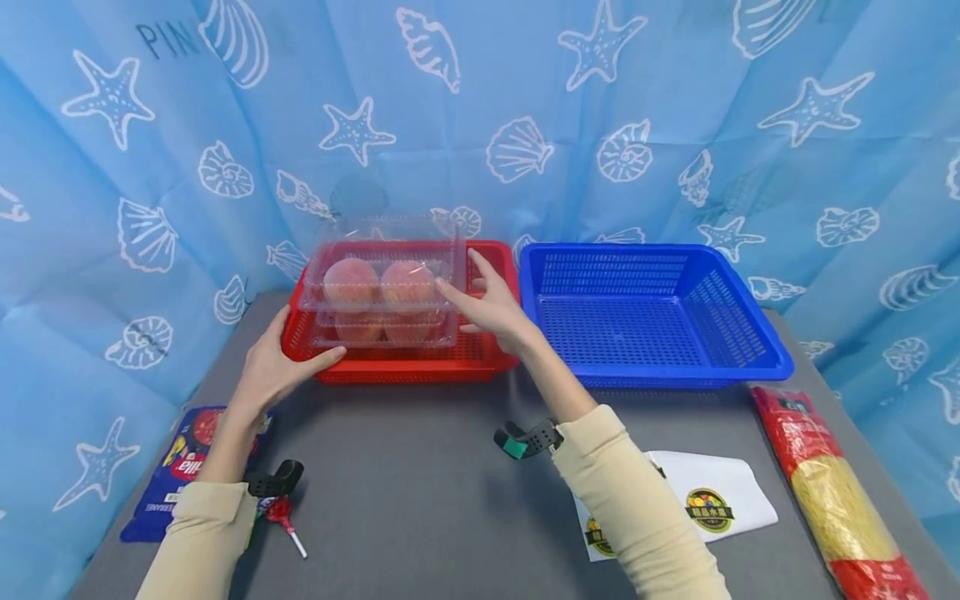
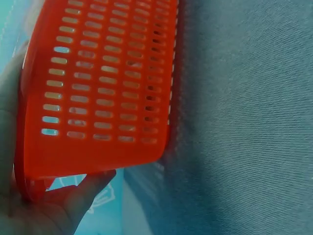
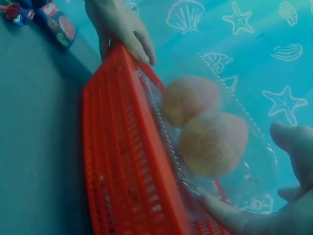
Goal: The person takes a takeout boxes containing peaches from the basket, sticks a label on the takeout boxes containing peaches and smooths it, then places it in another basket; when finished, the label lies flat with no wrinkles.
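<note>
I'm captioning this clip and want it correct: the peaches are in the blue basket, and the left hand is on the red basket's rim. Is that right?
Not quite: the basket is wrong. The head view shows the peaches in the red basket, not the blue basket. The left hand is on the red basket's rim, as you say.
</note>
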`<state>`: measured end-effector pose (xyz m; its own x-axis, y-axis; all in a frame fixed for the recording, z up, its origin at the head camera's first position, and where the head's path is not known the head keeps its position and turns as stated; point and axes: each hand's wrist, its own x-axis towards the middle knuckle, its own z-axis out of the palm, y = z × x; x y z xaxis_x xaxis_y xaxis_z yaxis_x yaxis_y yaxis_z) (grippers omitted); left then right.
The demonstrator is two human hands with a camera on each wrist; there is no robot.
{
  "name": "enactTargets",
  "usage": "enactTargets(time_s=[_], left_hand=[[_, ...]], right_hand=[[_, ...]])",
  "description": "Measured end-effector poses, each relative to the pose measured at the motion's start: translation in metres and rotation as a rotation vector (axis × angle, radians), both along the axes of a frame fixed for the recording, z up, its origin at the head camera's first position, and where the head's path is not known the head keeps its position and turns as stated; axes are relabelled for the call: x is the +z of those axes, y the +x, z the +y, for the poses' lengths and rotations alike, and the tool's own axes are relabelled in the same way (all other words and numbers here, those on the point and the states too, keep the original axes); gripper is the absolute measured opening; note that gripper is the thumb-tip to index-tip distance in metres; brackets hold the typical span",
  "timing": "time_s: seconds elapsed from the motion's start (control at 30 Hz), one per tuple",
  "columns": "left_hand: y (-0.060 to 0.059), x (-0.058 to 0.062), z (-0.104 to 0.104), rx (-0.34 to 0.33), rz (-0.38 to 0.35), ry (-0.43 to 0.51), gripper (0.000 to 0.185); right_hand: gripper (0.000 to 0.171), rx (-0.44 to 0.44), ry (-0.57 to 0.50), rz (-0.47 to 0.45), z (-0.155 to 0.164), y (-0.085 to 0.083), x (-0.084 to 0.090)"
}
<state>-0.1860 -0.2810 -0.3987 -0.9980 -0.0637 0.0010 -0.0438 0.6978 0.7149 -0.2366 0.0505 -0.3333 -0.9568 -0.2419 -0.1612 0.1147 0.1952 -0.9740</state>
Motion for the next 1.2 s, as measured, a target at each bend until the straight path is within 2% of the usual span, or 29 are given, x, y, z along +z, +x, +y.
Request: enactTargets(time_s=[0.23, 0.43, 0.53, 0.67, 0.83, 1.0, 1.2], left_hand=[[0.004, -0.002, -0.001, 0.041, -0.115, 0.004, 0.124], [0.004, -0.002, -0.002, 0.042, -0.107, 0.008, 0.124], [0.004, -0.004, -0.002, 0.043, -0.104, 0.013, 0.124], [0.004, -0.005, -0.002, 0.046, -0.110, 0.022, 0.124], [0.005, -0.005, -0.003, 0.042, -0.106, 0.033, 0.123], [0.005, -0.006, -0.004, 0.035, -0.104, 0.043, 0.122], [0.005, -0.007, -0.005, 0.028, -0.104, 0.045, 0.121]], right_hand=[[0.093, 0.000, -0.125, -0.089, -0.019, 0.000, -0.007], [0.094, -0.029, -0.164, -0.104, -0.026, -0.001, -0.007], [0.088, -0.034, -0.190, -0.126, -0.028, -0.004, -0.009], [0.079, -0.062, -0.331, -0.193, -0.031, -0.007, -0.010], [0.080, -0.138, -0.494, -0.242, -0.035, -0.006, -0.009], [0.082, -0.181, -0.538, -0.249, -0.037, -0.003, -0.012], [0.082, -0.183, -0.563, -0.236, -0.038, 0.001, -0.013]])
